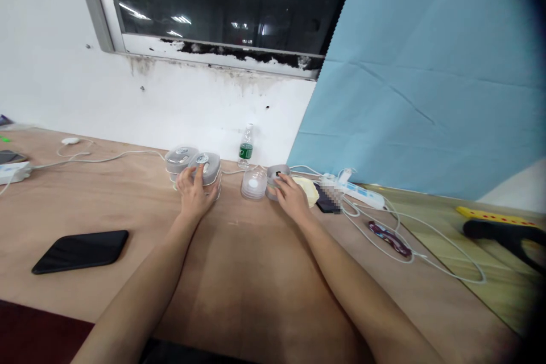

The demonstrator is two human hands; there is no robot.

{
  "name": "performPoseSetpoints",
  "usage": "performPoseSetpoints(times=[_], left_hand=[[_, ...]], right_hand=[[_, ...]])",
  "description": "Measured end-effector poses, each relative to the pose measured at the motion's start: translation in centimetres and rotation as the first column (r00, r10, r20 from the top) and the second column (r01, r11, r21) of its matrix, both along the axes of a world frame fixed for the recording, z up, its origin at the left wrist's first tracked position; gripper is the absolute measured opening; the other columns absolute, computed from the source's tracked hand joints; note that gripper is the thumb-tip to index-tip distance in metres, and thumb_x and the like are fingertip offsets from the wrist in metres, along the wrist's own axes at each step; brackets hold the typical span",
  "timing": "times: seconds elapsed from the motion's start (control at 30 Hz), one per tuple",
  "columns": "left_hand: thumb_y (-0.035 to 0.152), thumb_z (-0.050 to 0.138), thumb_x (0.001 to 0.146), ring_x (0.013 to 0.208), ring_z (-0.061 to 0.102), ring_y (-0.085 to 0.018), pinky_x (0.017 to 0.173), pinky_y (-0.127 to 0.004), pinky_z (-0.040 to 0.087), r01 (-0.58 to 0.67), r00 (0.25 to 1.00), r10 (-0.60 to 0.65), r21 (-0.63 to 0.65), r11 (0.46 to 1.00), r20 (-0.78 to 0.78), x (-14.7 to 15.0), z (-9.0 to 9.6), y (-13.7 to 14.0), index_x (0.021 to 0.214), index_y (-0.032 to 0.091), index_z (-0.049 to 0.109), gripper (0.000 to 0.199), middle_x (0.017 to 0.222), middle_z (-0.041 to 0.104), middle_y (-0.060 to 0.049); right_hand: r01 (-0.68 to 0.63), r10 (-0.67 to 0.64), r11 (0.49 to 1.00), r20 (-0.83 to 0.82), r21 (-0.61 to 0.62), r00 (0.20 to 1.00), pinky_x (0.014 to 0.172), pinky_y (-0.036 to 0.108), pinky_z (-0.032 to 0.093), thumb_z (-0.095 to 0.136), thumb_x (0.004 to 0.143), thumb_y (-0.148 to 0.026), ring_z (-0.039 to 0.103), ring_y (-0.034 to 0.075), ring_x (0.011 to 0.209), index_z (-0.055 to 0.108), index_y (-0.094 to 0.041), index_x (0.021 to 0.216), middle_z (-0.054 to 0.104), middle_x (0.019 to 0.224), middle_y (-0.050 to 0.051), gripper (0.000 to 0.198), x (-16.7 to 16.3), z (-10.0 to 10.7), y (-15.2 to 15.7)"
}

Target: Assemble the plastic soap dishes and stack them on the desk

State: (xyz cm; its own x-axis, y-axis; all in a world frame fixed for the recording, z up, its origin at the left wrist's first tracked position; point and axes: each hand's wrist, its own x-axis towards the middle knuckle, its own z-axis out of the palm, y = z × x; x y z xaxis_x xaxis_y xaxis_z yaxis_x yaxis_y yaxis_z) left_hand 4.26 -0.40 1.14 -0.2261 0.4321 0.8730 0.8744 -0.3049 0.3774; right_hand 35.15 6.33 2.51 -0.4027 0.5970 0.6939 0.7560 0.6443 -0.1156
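Two clear food containers with greyish lids stand side by side near the wall, a left container and a right container. My left hand is closed around the right container, one finger on its lid and the thumb at its side. My right hand has its fingers curled over the front of a grey round object with a small dark spot on top; its kind is unclear. Between my hands sits a stack of clear round plastic pieces. A pale yellow item lies just beyond my right hand.
Behind stands a green-labelled water bottle. A black phone lies at left, another dark phone at right. White cables run from a power strip around a dark red patterned item. A second white strip is far left.
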Motion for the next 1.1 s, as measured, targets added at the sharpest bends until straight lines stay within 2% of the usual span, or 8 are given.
performPoseSetpoints(times=[0.17,0.33,0.47,0.6,0.7,0.8,0.97,1.1], left_hand=[[0.048,0.071,0.073,0.13,0.025,-0.04,0.109,-0.058,0.018,0.009,0.993,-0.024,0.119,0.993,0.118,0.0,-0.2,0.2,0.121,0.017,0.052,0.061,0.135,0.029,-0.014],[0.048,0.071,0.073,0.133,0.024,-0.038,0.109,-0.057,0.025,0.113,0.972,-0.137,0.134,0.985,0.191,-0.5,0.2,-0.4,0.114,0.016,0.049,0.056,0.14,0.025,-0.013],[0.045,0.073,0.072,0.132,0.029,-0.036,0.109,-0.056,0.027,0.119,0.978,-0.145,0.171,0.978,0.149,-0.4,1.0,-1.4,0.109,0.018,0.049,0.052,0.137,0.031,-0.014],[0.039,0.077,0.065,0.129,0.038,-0.033,0.104,-0.053,0.035,0.166,0.984,-0.176,0.178,0.97,0.04,1.2,1.3,-2.8,0.113,0.021,0.044,0.061,0.134,0.037,-0.015],[0.036,0.076,0.064,0.126,0.042,-0.033,0.102,-0.051,0.038,0.342,0.938,-0.337,0.069,0.937,-0.08,3.2,1.1,-3.8,0.116,0.021,0.042,0.064,0.131,0.041,-0.016],[0.037,0.071,0.068,0.123,0.045,-0.031,0.1,-0.048,0.04,0.498,0.844,-0.516,-0.143,0.855,-0.145,5.0,0.8,-4.4,0.118,0.019,0.043,0.06,0.129,0.045,-0.016],[0.041,0.065,0.075,0.118,0.049,-0.029,0.099,-0.046,0.043,0.542,0.793,-0.606,-0.381,0.749,-0.064,5.1,0.6,-4.3,0.121,0.019,0.045,0.055,0.124,0.049,-0.014],[0.045,0.061,0.079,0.115,0.051,-0.028,0.098,-0.044,0.044,0.519,0.783,-0.618,-0.48,0.708,-0.066,4.2,0.6,-4.0,0.122,0.019,0.05,0.051,0.122,0.052,-0.013]], right_hand=[[0.012,-0.012,1.0,-0.024,0.005,1.0,0.096,0.043,0.046,0.046,0.089,-0.022,0.053,0.026,0.119,0.056,-0.02,0.125,0.053,0.134,0.011,0.038,-0.4,-0.5,-0.5],[-0.149,0.154,0.986,-0.054,0.077,0.987,0.094,0.04,0.047,0.045,0.089,-0.02,0.057,0.023,0.112,0.055,-0.021,0.125,0.062,0.121,0.01,0.038,-1.4,-1.6,-1.6],[-0.255,0.261,0.961,-0.055,0.105,0.964,0.092,0.039,0.048,0.048,0.089,-0.022,0.059,0.022,0.107,0.054,-0.022,0.124,0.063,0.116,0.01,0.036,-2.4,-2.2,-3.0],[-0.361,0.357,0.932,-0.171,0.01,0.918,0.08,0.036,0.052,0.05,0.089,-0.035,0.062,0.019,0.088,0.044,-0.021,0.132,0.06,0.119,0.012,0.045,-3.0,-2.5,-4.2],[-0.436,0.388,0.897,-0.331,-0.08,0.86,0.07,0.034,0.052,0.048,0.088,-0.051,0.061,0.018,0.078,0.029,-0.017,0.141,0.056,0.123,0.015,0.065,-3.1,-2.6,-4.7],[-0.456,0.387,0.873,-0.323,-0.171,0.863,0.08,0.036,0.05,0.045,0.086,-0.059,0.061,0.023,0.096,0.033,-0.016,0.14,0.054,0.127,0.016,0.07,-2.8,-2.5,-4.7],[-0.398,0.359,0.856,-0.174,-0.329,0.917,0.076,0.034,0.049,0.054,0.08,-0.062,0.063,0.023,0.087,0.049,-0.015,0.13,0.065,0.11,0.012,0.068,-2.1,-2.1,-4.3],[-0.394,0.367,0.858,-0.144,-0.33,0.919,0.079,0.033,0.048,0.063,0.074,-0.061,0.063,0.024,0.093,0.051,-0.018,0.13,0.064,0.117,0.012,0.071,-2.2,-2.0,-4.2]])
